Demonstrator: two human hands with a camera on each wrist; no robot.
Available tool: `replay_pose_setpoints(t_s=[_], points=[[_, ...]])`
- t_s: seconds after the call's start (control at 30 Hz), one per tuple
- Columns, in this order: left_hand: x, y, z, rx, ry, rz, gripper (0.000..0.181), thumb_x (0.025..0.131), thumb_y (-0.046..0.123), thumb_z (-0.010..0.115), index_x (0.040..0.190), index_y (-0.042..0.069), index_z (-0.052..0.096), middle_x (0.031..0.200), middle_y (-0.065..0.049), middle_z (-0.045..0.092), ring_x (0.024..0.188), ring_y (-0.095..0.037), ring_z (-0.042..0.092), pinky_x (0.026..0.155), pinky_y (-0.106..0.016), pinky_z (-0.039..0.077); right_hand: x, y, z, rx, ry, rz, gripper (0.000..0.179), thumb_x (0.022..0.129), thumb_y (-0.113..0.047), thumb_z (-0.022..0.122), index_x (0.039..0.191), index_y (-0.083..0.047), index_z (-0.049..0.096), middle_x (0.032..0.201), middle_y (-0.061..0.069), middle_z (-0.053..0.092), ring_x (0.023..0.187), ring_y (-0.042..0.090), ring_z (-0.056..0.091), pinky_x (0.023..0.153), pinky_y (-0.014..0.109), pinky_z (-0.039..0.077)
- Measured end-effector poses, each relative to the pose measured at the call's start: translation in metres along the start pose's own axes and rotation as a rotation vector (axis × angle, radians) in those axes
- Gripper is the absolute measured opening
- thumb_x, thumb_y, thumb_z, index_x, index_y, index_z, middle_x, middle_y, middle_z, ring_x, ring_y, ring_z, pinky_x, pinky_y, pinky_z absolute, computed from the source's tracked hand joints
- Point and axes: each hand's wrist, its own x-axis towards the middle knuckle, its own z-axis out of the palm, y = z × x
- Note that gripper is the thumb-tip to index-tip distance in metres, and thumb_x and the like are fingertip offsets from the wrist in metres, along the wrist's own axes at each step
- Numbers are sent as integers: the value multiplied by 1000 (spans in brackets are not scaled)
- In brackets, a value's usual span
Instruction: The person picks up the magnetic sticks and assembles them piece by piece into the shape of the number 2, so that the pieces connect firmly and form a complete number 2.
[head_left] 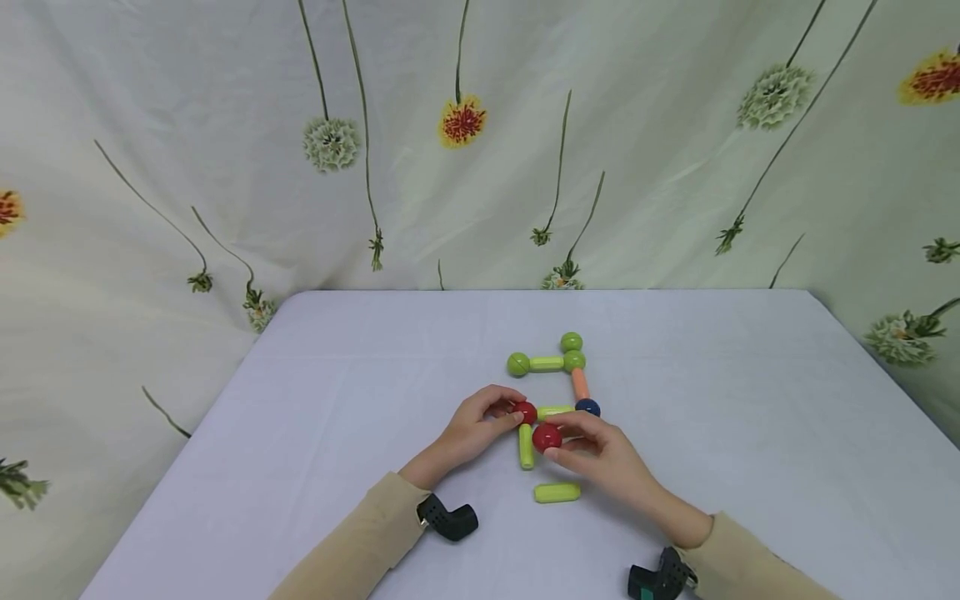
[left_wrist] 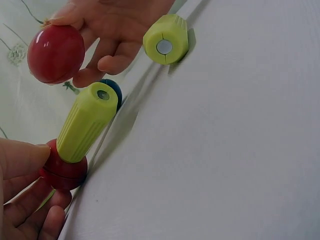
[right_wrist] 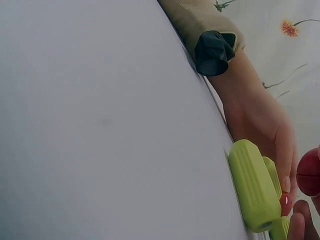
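Observation:
My left hand [head_left: 471, 425] pinches a red ball [head_left: 526, 412] on the table, at the corner of a ball-and-rod figure. A yellow-green rod [left_wrist: 86, 122] runs from that ball toward me, its near end bare with a metal tip. Between thumb and fingers, my right hand [head_left: 606, 460] holds a second red ball [left_wrist: 56, 54], raised off the table beside this rod. Another yellow-green rod [head_left: 557, 492] lies loose, nearer to me. From the pinched ball a yellow-green rod [head_left: 555, 412] leads right to a dark blue ball [head_left: 588, 407], partly hidden by the right hand.
Beyond the blue ball, an orange rod [head_left: 580, 384] reaches a green ball [head_left: 574, 360]. A second green ball [head_left: 572, 342] touches it behind. To its left, a yellow-green rod [head_left: 546, 363] ends at another green ball [head_left: 518, 364]. A flower-patterned cloth [head_left: 420, 200] hangs behind the white table [head_left: 360, 375].

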Motion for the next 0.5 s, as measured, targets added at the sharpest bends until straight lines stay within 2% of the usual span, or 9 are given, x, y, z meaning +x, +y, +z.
replay_pose_setpoints(t_s=[0.33, 0.4, 0.5], points=[[-2, 4, 1, 8, 17, 7, 22, 90, 13, 62, 111, 8, 63, 103, -4, 62, 90, -17, 55, 81, -31, 46, -1, 5, 5, 4, -76, -7, 38, 83, -18, 72, 117, -3, 62, 111, 8, 61, 92, 19, 61, 82, 27, 50], [-3, 8, 1, 11, 17, 0, 23, 90, 11, 61, 112, 5, 63, 104, -7, 62, 91, -19, 55, 81, -34, 46, -1, 5, 5, 5, -85, 4, 38, 83, -18, 73, 116, -4, 62, 111, 9, 62, 93, 19, 62, 82, 27, 50], [-6, 23, -2, 11, 7, -3, 23, 90, 7, 60, 112, 0, 61, 104, -13, 61, 91, -23, 55, 82, -36, 45, -2, 4, 6, 12, -104, 18, 38, 83, -18, 73, 116, -3, 62, 110, 10, 62, 93, 19, 62, 81, 27, 51]])
